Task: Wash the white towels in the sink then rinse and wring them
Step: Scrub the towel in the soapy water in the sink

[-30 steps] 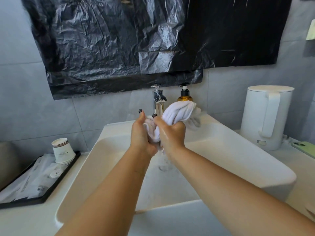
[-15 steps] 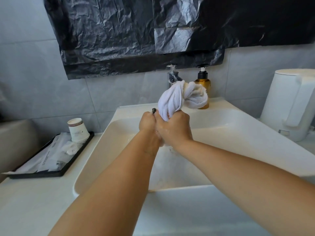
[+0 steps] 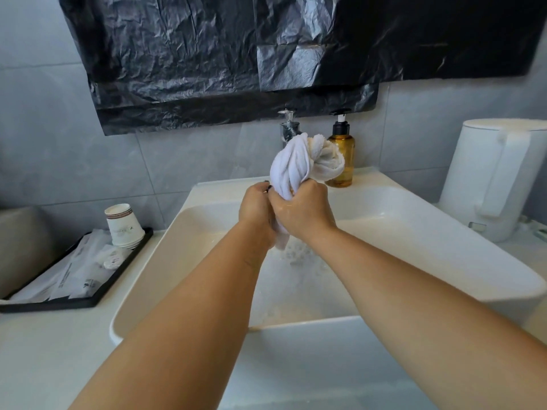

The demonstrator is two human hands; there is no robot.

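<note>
Gripping the twisted white towel [image 3: 296, 170] above the sink [image 3: 414, 232], the left hand [image 3: 256, 208] and right hand [image 3: 302, 210] press together, each curled tight around the cloth's lower part. The bunched upper end rises before the faucet [image 3: 288, 125], beside the amber soap bottle [image 3: 344, 155] on the sink's back ledge.

Sink basin [image 3: 414, 232] open — tap [image 3: 288, 128], bottle [image 3: 343, 155] behind.

Grey wall tiles are surrounding a white basin [image 3: 444, 232] with a chrome tap [image 3: 288, 128], an amber pump bottle [image 3: 343, 161], a white kettle [image 3: 497, 179] and a tray [image 3: 88, 301] of paper cups [image 3: 122, 221] and what are probably wrapped toiletries, suggesting a hotel bathroom.
</note>
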